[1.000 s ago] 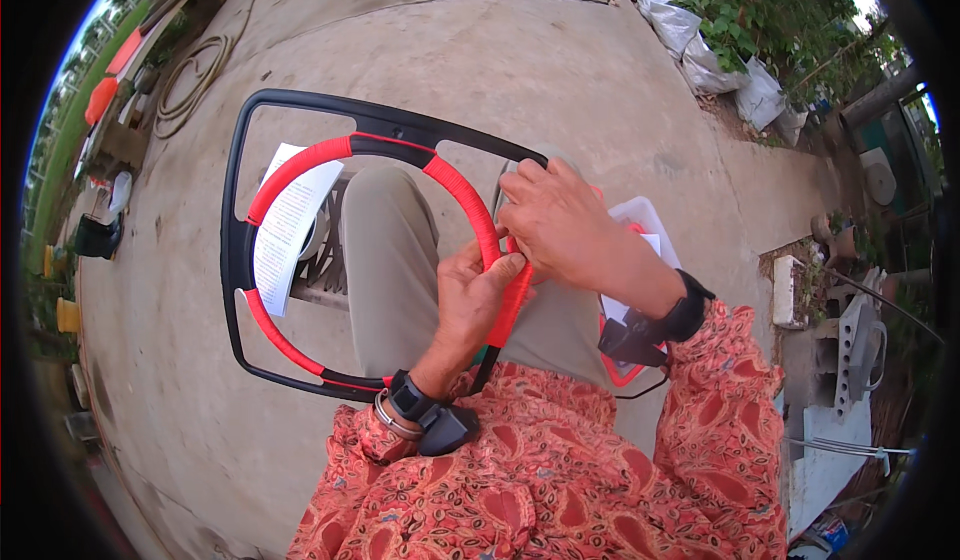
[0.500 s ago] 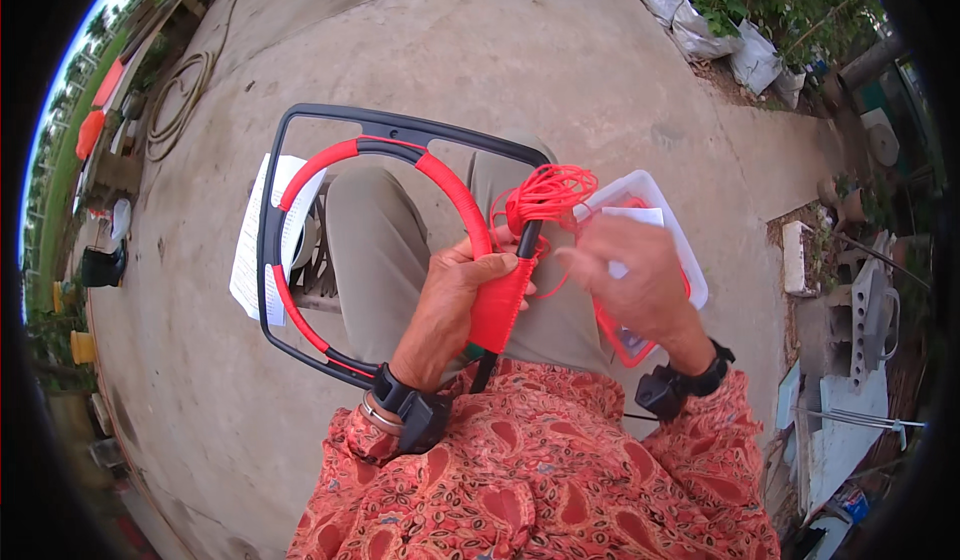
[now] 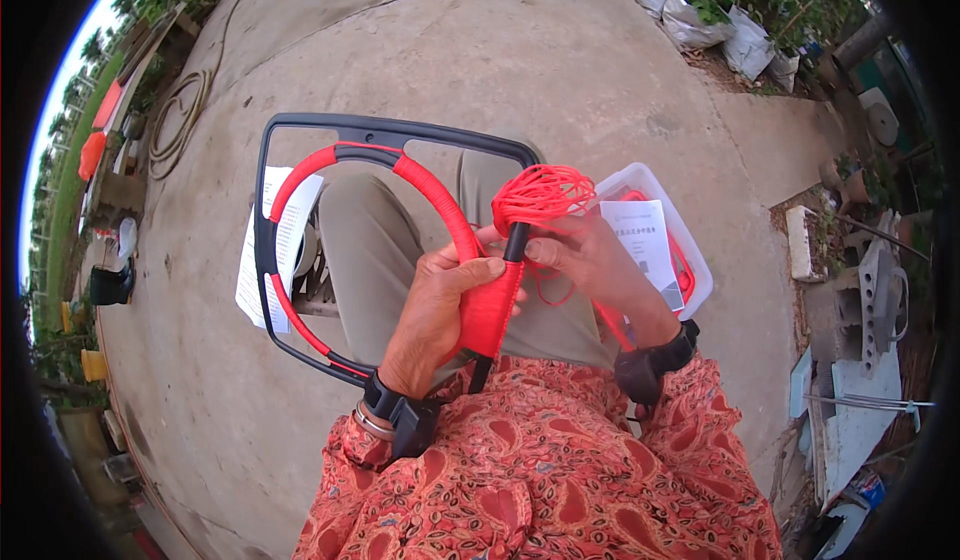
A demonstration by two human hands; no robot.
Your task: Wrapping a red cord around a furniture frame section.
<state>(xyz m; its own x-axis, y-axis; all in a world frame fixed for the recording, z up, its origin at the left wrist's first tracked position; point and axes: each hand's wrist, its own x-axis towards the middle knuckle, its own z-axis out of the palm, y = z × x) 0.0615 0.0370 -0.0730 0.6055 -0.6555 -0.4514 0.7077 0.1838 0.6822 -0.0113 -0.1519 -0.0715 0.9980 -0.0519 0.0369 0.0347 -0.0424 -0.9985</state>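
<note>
A black plastic frame (image 3: 380, 123) with rounded corners and an inner ring rests over my lap. Red cord is wound tightly round parts of the ring (image 3: 440, 195) and round the right-hand bar, forming a broad red band (image 3: 487, 310). My left hand (image 3: 435, 305) grips the frame at this band, thumb on top and fingers behind. A looped bundle of red cord (image 3: 545, 192) lies across the bar's upper part. Right beside the bar, below the bundle, my right hand (image 3: 590, 265) is closed on the cord, its thumb against the bar; its other fingers are mostly hidden.
A white plastic tub (image 3: 690, 260) at my right holds red cord and a printed sheet (image 3: 640, 245). More printed paper (image 3: 255, 290) lies left of my knee. Farther off are a coiled hose (image 3: 180, 125), white sacks (image 3: 690, 25) and concrete blocks (image 3: 835, 330).
My right hand has moved left and in toward the bar, under the cord bundle, uncovering the sheet in the tub. The frame has shifted slightly left, still in my left hand.
</note>
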